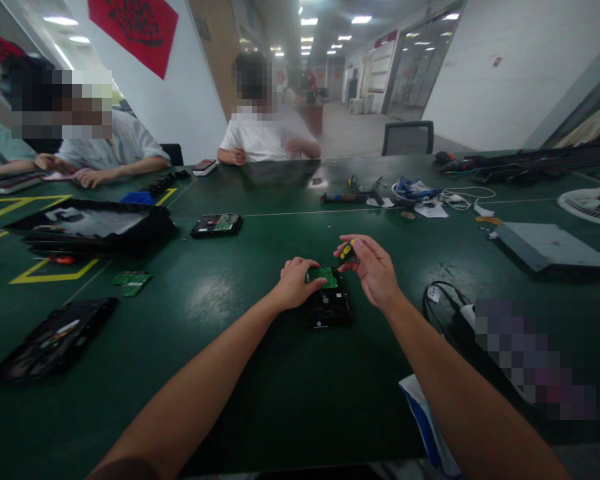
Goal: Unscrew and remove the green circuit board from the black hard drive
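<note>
Hard drive, in the head view: where is it?

Flat on the green desk, between the hands. The left hand holds its left side, thumb partly covering the green circuit board. The right hand pinches a yellow-and-black tool over the far right corner.

What's around it?

Left, a loose green board; ahead-left, another drive; right, a metal box.

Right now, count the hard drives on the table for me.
2: one hard drive held by the left hand, and a second hard drive farther back, to the left. Others could be hidden behind or inside the black casings.
</note>
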### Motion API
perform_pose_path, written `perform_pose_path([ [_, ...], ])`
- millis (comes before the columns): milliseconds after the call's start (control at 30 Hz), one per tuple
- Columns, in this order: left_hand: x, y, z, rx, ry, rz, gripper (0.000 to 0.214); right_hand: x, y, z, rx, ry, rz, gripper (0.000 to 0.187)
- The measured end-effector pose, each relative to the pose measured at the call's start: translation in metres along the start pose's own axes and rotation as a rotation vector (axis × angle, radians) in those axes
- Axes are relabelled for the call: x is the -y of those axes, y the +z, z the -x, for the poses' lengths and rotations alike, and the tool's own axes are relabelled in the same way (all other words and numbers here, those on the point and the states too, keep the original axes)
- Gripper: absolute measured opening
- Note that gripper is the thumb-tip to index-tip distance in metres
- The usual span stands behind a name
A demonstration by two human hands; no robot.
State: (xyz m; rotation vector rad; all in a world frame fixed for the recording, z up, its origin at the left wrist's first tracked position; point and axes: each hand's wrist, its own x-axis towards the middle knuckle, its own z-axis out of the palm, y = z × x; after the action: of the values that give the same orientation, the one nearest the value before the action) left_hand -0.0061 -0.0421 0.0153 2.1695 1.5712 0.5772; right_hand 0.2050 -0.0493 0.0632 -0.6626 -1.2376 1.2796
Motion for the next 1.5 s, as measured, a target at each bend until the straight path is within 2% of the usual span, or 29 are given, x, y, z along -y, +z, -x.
perform_pose_path([
  [167,-0.0011,-0.0003,0.0008,-0.006,-0.001,0.006,0.049,0.0005,0.0001,0.0001,-0.025,-0.016,0.065,0.021],
  [300,-0.0027,-0.0018,0.0019,-0.006,-0.001,0.008,0.049,-0.0006,-0.0006,0.0006,0.004,-0.006,-0.002,0.020],
  [467,-0.0016,-0.0013,0.0013,-0.003,0.002,0.003,0.050,-0.0016,-0.0017,-0.0006,0.017,0.006,-0.070,0.030],
  [667,-0.0003,0.0007,0.0000,-0.015,0.008,-0.009,0.050,-0.0005,-0.0018,-0.0008,-0.020,-0.018,0.039,0.021],
  [833,-0.0019,-0.0012,0.0012,-0.007,0.003,0.002,0.050,0.0001,0.0005,0.0007,-0.016,-0.018,0.013,0.015],
  [1067,-0.0003,-0.0005,0.0005,-0.003,0.007,0.001,0.051,0.0001,0.0026,0.0005,0.012,0.030,-0.041,0.031],
  [1267,-0.0009,-0.0007,0.0005,-0.008,0.008,-0.001,0.051,0.0000,0.0005,-0.0002,-0.048,-0.012,0.077,0.023],
  [1500,-0.0024,-0.0024,0.0014,0.001,0.000,-0.001,0.050,0.0017,0.0040,0.0013,-0.032,0.034,0.001,0.024],
])
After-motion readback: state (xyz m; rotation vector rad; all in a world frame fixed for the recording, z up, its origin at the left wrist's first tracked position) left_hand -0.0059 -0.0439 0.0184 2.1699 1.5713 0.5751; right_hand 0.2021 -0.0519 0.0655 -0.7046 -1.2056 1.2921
